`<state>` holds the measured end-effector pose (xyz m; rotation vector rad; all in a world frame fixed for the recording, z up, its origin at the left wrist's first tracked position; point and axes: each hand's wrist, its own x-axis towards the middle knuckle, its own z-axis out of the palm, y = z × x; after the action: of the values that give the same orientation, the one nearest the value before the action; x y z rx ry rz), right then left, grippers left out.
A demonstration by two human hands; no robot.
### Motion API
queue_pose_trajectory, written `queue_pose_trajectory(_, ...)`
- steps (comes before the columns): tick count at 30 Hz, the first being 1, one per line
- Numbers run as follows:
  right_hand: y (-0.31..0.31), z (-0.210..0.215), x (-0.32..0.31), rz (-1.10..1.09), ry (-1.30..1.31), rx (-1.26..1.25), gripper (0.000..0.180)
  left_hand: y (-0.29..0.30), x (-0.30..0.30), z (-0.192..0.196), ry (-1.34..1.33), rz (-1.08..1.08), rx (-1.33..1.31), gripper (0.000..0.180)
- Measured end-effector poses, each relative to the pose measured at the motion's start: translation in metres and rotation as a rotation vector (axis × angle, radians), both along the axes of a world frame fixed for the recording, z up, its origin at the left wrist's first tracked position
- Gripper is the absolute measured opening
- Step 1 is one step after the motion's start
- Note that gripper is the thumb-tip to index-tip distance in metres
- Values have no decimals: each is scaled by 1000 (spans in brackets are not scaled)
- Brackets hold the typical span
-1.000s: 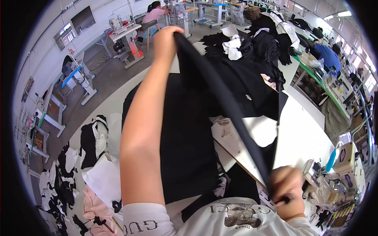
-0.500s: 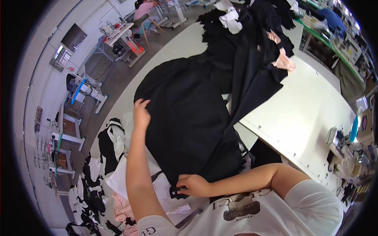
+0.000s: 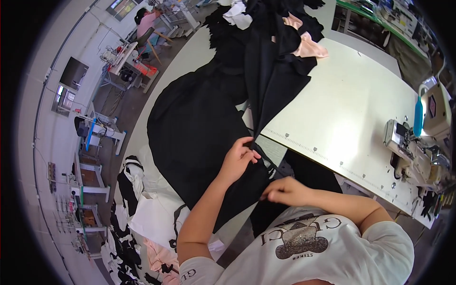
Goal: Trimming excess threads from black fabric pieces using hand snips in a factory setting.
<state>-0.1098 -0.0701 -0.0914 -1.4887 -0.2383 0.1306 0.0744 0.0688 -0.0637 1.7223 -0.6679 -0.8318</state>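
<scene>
One pale table (image 3: 342,90) is spreading across the middle, its far part disappearing beneath black cloth (image 3: 190,133). That cloth is lying left of centre, its dark folds merging so that layers are hard to separate. A sewing machine (image 3: 430,130) is fading into the dark rim at right. The left hand (image 3: 240,159) is bending its fingers at a fold's narrow tip; the right hand (image 3: 287,191), blurred, is showing beside the cloth's near edge. Whether either is gripping, I cannot tell.
</scene>
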Motion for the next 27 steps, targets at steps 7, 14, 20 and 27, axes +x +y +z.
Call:
queue_pose_trajectory(7, -36, 15, -5, -230, 281, 129, 25, 17, -63, 4, 141, 31, -268, 30)
queue_pose_trajectory(14, -26, -12, 4, -435, 226, -69, 23, 18, -70, -2, 143, -34, -213, 44)
queue_pose_trajectory(20, -14, -5, 18, -423, 219, -93, 22, 17, -70, 0, 148, -40, -177, 45)
queue_pose_trajectory(27, -32, 17, 15, -395, 112, 71, 17, 25, -66, -1, 97, -21, -214, 45)
